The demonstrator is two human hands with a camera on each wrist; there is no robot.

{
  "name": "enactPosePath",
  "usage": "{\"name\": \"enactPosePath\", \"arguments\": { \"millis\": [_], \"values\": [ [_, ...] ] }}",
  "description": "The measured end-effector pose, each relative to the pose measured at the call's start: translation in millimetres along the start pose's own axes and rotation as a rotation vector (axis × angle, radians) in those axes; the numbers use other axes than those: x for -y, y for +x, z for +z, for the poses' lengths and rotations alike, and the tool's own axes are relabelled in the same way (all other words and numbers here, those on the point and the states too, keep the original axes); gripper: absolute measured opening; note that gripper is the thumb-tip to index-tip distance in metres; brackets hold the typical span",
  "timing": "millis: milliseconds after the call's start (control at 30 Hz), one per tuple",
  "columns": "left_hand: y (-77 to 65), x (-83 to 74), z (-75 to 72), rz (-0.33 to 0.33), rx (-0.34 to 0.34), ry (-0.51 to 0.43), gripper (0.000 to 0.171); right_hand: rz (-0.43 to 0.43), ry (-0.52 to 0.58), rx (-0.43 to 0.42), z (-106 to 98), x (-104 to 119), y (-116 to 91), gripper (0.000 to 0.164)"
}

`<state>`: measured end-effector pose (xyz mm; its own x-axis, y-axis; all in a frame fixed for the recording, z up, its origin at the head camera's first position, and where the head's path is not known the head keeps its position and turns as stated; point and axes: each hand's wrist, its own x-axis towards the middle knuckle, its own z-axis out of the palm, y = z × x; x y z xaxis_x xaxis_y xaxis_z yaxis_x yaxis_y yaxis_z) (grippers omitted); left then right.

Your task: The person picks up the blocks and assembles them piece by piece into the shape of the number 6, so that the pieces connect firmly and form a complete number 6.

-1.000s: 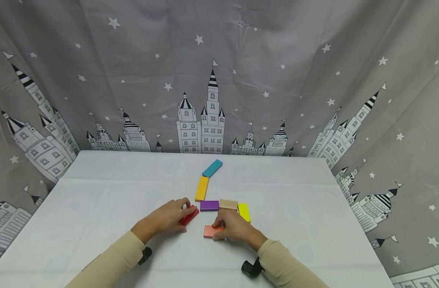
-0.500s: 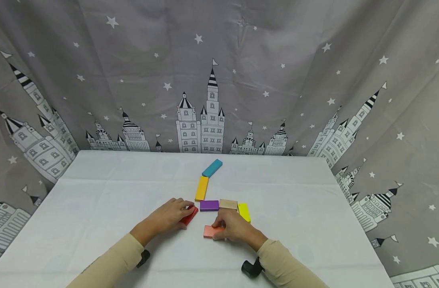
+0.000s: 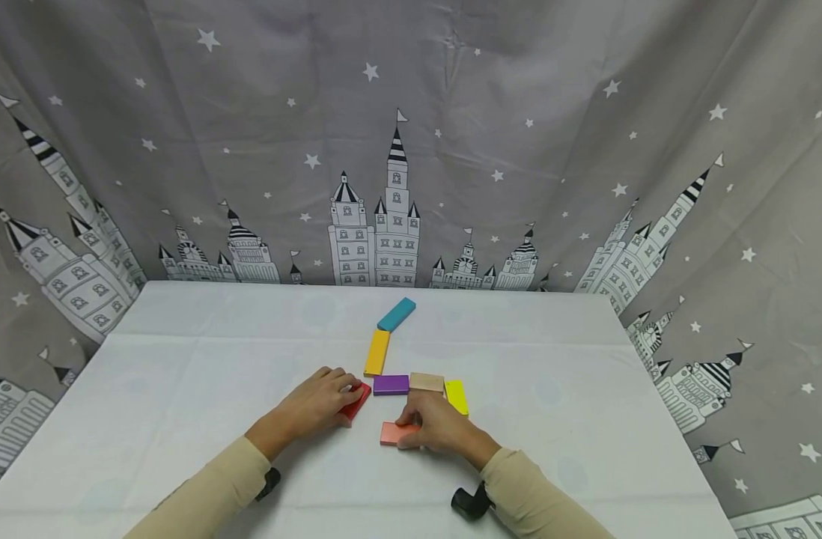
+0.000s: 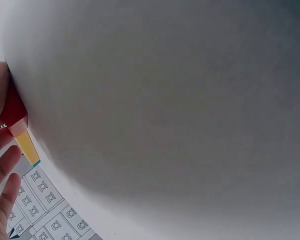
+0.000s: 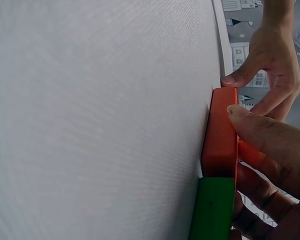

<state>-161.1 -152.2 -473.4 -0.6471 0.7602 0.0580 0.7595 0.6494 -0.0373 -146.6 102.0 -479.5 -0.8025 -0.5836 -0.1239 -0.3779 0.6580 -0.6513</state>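
Note:
My left hand (image 3: pixel 314 404) grips a red wooden block (image 3: pixel 360 399) between thumb and fingers, its far end close to the left end of a purple block (image 3: pixel 391 385). My right hand (image 3: pixel 441 428) pinches a salmon-orange block (image 3: pixel 394 433) nearer to me. In the right wrist view, a green block (image 5: pixel 212 210) sits end to end with it; my right hand hides this one in the head view. Beside the purple block lies a plain wood block (image 3: pixel 427 382), followed by a bright yellow block (image 3: pixel 457 397) set at a slant.
Farther back, an amber block (image 3: pixel 376 353) and a teal block (image 3: pixel 397 314) lie end to end on the white tabletop (image 3: pixel 182 389). A grey curtain (image 3: pixel 552 150) with castles and stars hangs behind the table. A black device (image 3: pixel 470 504) is at the right wrist.
My left hand has turned the red block slightly, so it now points more steeply away from me. The right hand and the salmon-orange block have stayed in place.

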Motion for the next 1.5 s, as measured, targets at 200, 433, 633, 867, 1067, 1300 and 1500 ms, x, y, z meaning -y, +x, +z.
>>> {"name": "enactPosePath", "arguments": {
  "millis": [200, 433, 633, 867, 1067, 1300, 1500],
  "values": [
    [1.6, -0.3, -3.2, -0.011, 0.029, -0.009, 0.058, -0.019, -0.015, -0.006, 0.1, -0.8, 0.2, 0.026],
    [0.2, 0.4, -3.2, 0.005, 0.031, 0.021, 0.054, -0.010, 0.003, -0.002, 0.2, -1.7, 0.0, 0.026],
    [-1.2, 1.4, -3.3, 0.012, 0.036, -0.015, 0.053, -0.020, -0.011, -0.002, 0.9, -1.3, -0.6, 0.027],
    [0.8, 0.9, -1.4, 0.021, 0.022, 0.041, 0.054, -0.034, -0.035, -0.012, 1.2, -1.2, -0.3, 0.027],
    [3.5, -0.4, 0.5, 0.018, -0.012, 0.088, 0.051, -0.027, -0.028, -0.007, 1.7, -1.9, 0.2, 0.027],
    [6.5, -2.8, 1.0, 0.009, -0.017, 0.123, 0.049, -0.024, -0.023, -0.008, 2.3, -2.1, 0.5, 0.027],
    [8.6, -5.4, -0.1, -0.008, -0.021, 0.144, 0.049, -0.013, -0.028, -0.008, 1.5, -1.2, 0.1, 0.028]
  ]
}}
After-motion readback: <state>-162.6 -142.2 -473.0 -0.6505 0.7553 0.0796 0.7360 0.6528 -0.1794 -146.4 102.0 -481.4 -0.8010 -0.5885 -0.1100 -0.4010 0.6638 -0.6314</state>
